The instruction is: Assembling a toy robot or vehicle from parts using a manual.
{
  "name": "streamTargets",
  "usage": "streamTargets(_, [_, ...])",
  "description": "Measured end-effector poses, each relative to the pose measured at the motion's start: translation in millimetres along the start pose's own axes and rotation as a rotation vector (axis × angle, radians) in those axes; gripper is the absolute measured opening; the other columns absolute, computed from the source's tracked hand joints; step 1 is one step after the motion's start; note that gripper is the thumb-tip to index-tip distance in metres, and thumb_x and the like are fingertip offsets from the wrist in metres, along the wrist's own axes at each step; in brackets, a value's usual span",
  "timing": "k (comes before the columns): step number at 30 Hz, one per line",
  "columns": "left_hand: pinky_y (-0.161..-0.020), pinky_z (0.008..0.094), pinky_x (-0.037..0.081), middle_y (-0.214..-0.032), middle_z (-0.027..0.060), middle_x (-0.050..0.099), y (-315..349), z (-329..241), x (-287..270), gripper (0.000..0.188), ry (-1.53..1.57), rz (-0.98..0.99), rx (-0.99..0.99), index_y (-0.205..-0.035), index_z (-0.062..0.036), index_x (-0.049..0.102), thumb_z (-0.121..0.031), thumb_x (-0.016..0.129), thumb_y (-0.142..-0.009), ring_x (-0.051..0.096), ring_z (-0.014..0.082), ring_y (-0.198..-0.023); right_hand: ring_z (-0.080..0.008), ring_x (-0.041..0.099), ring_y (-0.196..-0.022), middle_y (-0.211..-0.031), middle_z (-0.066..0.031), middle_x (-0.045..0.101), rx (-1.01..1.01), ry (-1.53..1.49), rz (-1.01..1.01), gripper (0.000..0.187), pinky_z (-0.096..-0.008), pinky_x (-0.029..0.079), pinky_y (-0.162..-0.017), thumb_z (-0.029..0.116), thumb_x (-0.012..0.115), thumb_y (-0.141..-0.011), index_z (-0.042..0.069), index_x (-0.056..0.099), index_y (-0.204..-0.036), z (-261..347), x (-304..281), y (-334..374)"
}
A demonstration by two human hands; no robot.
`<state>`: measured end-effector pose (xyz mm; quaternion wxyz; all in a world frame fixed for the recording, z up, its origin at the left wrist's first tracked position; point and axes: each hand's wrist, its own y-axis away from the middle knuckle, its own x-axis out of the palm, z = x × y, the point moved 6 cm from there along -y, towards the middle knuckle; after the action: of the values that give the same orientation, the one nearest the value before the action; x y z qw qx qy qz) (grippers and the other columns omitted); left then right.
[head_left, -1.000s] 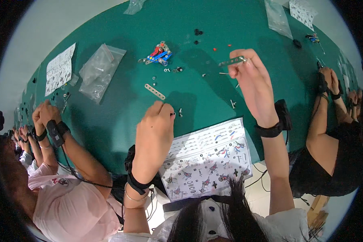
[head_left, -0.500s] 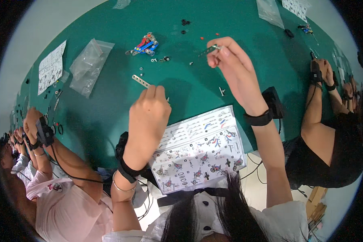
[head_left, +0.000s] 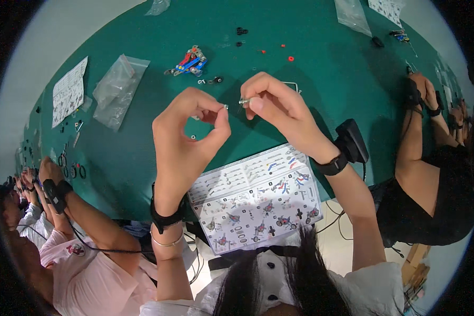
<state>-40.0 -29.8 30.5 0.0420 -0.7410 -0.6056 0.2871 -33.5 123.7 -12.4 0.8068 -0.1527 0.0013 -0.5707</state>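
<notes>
My left hand is closed in a pinch. Between its thumb and forefinger is a small silver metal piece, too small to tell apart as a nut or another fitting. Just to the right, a little apart, my right hand pinches a small silver bolt pointing toward the left hand. A thin bent metal rod shows beyond the right fingers; whether they hold it is unclear. Ahead lies a partly built red and blue model of perforated parts. An instruction sheet with pictured steps lies below my hands.
Black rings, red bits and a black piece lie on the green table. A clear plastic bag and another sheet are at left. Co-workers' arms reach in at left and right.
My hands have come closer together over the table. My left hand has turned and lifted away from the perforated strip. My right hand has moved left and nearer; the strip-like piece in it no longer shows.
</notes>
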Motion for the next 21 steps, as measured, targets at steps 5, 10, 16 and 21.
streamTargets(5, [-0.061,0.0244,0.045,-0.073,0.0065,0.059,-3,-1,7,0.015,-0.006,-0.021,0.080,-0.079,-0.0003,0.058,0.007,0.068,-0.070,0.056,0.0129,-0.064,-0.0065,0.047,-0.079,-0.091,-0.0009,0.048,-0.013,0.035,-0.010,0.013,-0.0216,0.039,-0.071,0.014,0.055,-0.093,0.002,0.054,-0.098,0,2,1])
streamTargets(10, [-0.061,0.0245,0.046,-0.074,0.0069,0.059,-2,-6,9,0.016,-0.030,-0.002,0.063,-0.080,-0.0002,0.058,0.007,0.068,-0.071,0.056,0.0139,-0.066,-0.0065,0.046,-0.077,-0.091,-0.0010,0.048,-0.045,0.050,-0.034,0.013,-0.0218,0.039,-0.070,0.013,0.056,-0.092,0.001,0.054,-0.097,2,3,0])
streamTargets(16, [-0.062,0.0244,0.046,-0.075,0.0075,0.059,-1,-6,10,0.016,-0.052,-0.032,0.092,-0.080,0.0002,0.058,0.008,0.068,-0.070,0.057,0.0146,-0.066,-0.0064,0.046,-0.076,-0.090,-0.0013,0.048,-0.027,0.022,-0.039,0.013,-0.0219,0.039,-0.069,0.013,0.056,-0.092,0.001,0.054,-0.097,1,5,2])
streamTargets(21, [-0.061,0.0247,0.046,-0.075,0.0080,0.059,0,-7,6,0.015,-0.035,-0.046,0.104,-0.080,0.0004,0.059,0.007,0.069,-0.071,0.057,0.0152,-0.066,-0.0067,0.049,-0.075,-0.089,-0.0017,0.049,-0.038,0.062,-0.044,0.013,-0.0225,0.041,-0.069,0.013,0.056,-0.093,0.001,0.054,-0.097,0,8,4])
